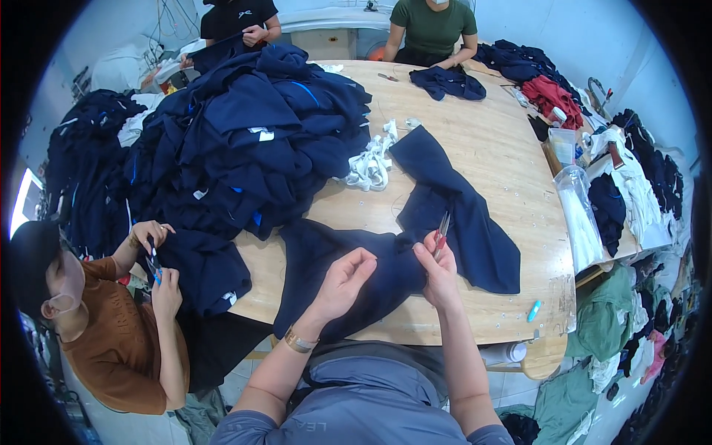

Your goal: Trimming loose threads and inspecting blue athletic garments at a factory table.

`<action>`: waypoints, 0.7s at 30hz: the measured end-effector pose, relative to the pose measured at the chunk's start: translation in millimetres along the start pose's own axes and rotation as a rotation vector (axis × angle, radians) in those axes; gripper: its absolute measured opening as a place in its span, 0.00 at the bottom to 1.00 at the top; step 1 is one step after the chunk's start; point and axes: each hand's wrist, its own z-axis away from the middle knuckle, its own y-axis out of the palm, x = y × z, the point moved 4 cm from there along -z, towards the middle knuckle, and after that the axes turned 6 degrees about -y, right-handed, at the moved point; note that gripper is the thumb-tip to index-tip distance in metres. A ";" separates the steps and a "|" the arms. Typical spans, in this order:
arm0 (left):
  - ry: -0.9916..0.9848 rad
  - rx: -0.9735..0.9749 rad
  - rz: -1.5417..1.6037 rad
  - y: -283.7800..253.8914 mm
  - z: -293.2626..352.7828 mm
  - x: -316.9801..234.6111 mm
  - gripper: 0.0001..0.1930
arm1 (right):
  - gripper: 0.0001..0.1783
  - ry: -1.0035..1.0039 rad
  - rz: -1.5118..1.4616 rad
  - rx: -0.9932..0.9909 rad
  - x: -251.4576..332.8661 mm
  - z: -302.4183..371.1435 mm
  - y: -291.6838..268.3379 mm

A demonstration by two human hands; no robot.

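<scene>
**Trimming a navy garment at a crowded workshop table**

Looking down from head height, two bare forearms rise from the lower edge toward a round wooden table (512, 159). The left hand (345, 280), with a gold bracelet (300, 342) at the wrist, is loosely curled, thumb and fingertips pinching the cloth of a navy garment (445, 215) that lies spread across the near side of the table and hangs over its front edge. The right hand (439, 273) is closed around a small pair of thread snips (443, 228) with a red grip, blades pointing up and away, resting against the same garment just beside the left hand.

Near the table's right front edge lies a small light-blue marker (533, 311). To the left, a seated person in a brown top works on another dark piece with both hands (158, 274), holding a small blue tool.

Beyond the spread garment sits a tangle of white cords (371, 165). A tall heap of navy clothing (252, 133) covers the left half of the table. On the right stands a clear plastic bag (580, 211) of white pieces.

At the far side, two more people sit, one in black and one in green, the latter with a folded navy piece (449, 83) lying in front of them. Red cloth (552, 96) lies on a side surface at upper right.
</scene>
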 end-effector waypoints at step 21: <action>-0.052 -0.061 -0.034 -13.8 -15.6 10.7 0.13 | 0.13 -0.078 0.052 -0.062 -1.3 -5.3 -12.5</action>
